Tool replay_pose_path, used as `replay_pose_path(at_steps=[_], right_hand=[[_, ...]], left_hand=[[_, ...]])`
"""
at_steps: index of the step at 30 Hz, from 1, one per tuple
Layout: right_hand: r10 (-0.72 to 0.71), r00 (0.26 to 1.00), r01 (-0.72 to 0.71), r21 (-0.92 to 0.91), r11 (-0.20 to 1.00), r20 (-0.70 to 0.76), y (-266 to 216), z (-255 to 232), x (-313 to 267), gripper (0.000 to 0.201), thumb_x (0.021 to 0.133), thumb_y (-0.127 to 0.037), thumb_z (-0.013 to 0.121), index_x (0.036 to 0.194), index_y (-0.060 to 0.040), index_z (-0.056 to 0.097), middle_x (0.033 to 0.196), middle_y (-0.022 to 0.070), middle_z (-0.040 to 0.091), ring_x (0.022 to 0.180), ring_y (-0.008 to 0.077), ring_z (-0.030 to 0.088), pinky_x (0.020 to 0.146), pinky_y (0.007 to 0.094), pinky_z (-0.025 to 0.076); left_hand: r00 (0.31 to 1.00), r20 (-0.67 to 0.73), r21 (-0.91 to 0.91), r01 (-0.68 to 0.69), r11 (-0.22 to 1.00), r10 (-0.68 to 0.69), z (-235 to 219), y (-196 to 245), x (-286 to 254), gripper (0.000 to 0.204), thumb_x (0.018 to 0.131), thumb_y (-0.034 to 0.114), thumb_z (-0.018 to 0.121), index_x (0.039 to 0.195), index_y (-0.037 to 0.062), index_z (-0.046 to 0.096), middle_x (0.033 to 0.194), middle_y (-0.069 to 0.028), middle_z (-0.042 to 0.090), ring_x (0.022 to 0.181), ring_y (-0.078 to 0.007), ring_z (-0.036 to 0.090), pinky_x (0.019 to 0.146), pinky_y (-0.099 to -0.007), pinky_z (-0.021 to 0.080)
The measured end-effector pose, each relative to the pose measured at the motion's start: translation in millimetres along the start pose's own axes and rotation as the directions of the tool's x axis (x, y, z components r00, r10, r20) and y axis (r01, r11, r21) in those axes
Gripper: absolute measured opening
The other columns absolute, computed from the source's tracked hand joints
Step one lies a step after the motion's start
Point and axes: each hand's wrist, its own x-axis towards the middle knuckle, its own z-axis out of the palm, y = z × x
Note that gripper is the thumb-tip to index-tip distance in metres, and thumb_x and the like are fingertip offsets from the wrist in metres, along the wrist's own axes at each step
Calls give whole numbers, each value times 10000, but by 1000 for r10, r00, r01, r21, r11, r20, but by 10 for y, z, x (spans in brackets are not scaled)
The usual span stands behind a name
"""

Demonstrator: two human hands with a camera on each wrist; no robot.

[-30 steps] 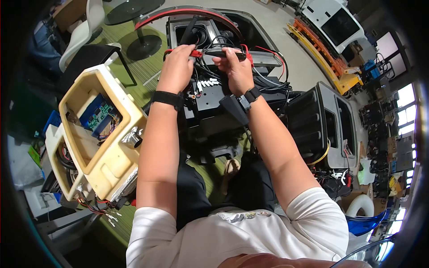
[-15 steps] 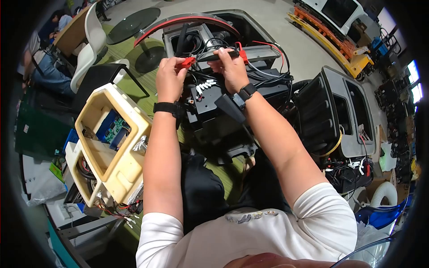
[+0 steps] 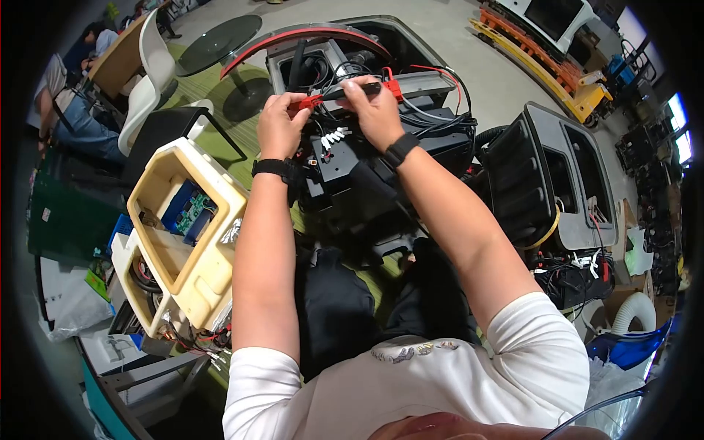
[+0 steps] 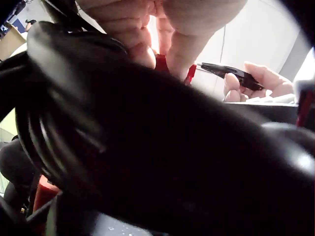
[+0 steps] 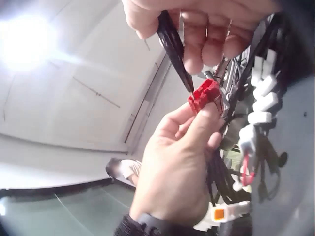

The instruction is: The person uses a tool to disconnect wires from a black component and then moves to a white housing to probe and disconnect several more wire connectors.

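Note:
My left hand [image 3: 279,125] pinches a red plug connector [image 5: 205,93] between thumb and fingers, its open end facing right. A slim black tool [image 5: 172,44] with a tapered body and thin metal tip is gripped by my right hand [image 3: 375,114]. In the right wrist view the tip is right at the connector's opening. The left wrist view shows the tool [image 4: 231,73] pointing at the red connector, most of which my left fingers hide. Just beyond my right hand a second red connector [image 3: 392,88] hangs on red wire.
Beneath my hands is a black equipment box [image 3: 337,161] with black cables and several white plugs [image 3: 335,137]. To the left stands a cream plastic housing [image 3: 209,275] with a circuit board inside. A grey and black shell [image 3: 546,172] stands at the right. Black cable blurs across the left wrist view.
The head view has shifted. My hands have come closer together, bringing the tool's tip up to the red connector. My right wrist has turned, and the left hand has tilted the connector upward.

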Motion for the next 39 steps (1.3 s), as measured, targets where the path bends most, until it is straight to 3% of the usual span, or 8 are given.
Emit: replay_pose_path(at_steps=[8, 10, 13, 19, 21, 26, 28, 39], right_hand=[[-428, 873, 282, -474, 834, -234, -321, -965, -256, 194, 834, -187, 540, 804, 2, 570, 690, 41, 577, 615, 98, 551, 572, 227, 439], [-356, 893, 225, -411, 883, -275, -340, -983, -304, 195, 828, -199, 535, 802, -10, 574, 675, 46, 578, 647, 134, 557, 624, 260, 435], [-437, 895, 233, -743, 627, -87, -281, -1011, -311, 200, 812, -246, 519, 803, -57, 584, 700, 36, 589, 735, 193, 542, 869, 347, 283], [-479, 878, 272, -820, 504, -4, -190, -1028, -284, 164, 807, -238, 531, 806, -85, 590, 762, 13, 597, 760, 178, 546, 906, 401, 218], [-505, 863, 293, -833, 469, 20, -196, -997, -274, 141, 798, -226, 543, 805, -93, 590, 771, 11, 597, 770, 174, 549, 905, 410, 209], [-500, 865, 288, -852, 436, 37, -172, -985, -284, 130, 793, -219, 547, 796, -95, 585, 770, 6, 597, 763, 168, 551, 906, 402, 204], [-505, 863, 285, -852, 439, 28, -150, -1005, -275, 131, 792, -218, 546, 796, -93, 583, 766, 8, 596, 758, 167, 551, 907, 401, 203], [-512, 856, 339, -826, 449, 73, -167, -1016, -294, 148, 787, -243, 557, 792, -101, 602, 769, 13, 606, 785, 174, 537, 910, 398, 225]], left_hand=[[997, 62, 91, -47, 995, 42, -2, -20, 70, 217, 713, 63, 641, 929, 48, 618, 830, -67, 574, 696, -157, 594, 652, -251, 465], [999, 32, -5, -15, 1000, 16, 65, -108, 166, 219, 728, 75, 635, 942, 36, 612, 819, -73, 578, 703, -152, 596, 644, -249, 462], [996, 91, -66, 26, 998, -20, 88, 9, 149, 205, 752, 74, 614, 948, 13, 606, 848, -62, 593, 706, -122, 581, 646, -240, 457], [969, 246, -224, 23, 974, 34, 60, 15, 40, 326, 784, 47, 568, 1108, 31, 531, 928, -61, 588, 705, -50, 532, 596, -197, 432], [965, 256, -196, 100, 976, -47, 12, 96, -20, 454, 753, 61, 594, 1182, 33, 449, 975, -103, 567, 703, -143, 562, 680, -245, 456], [993, 99, -271, 90, 958, -66, -18, 21, -134, 541, 793, 77, 568, 1281, 76, 336, 904, -22, 520, 701, -70, 516, 599, -203, 421], [940, 211, -453, 336, 826, -266, -61, 63, -167, 557, 811, 118, 556, 1302, 96, 295, 929, -30, 521, 731, -82, 526, 602, -217, 424], [953, 160, -793, 279, 541, -258, -404, 639, -1053, 466, 828, 61, 476, 1261, 41, 304, 1236, -119, 374, 664, -79, 489, 560, -194, 406]])
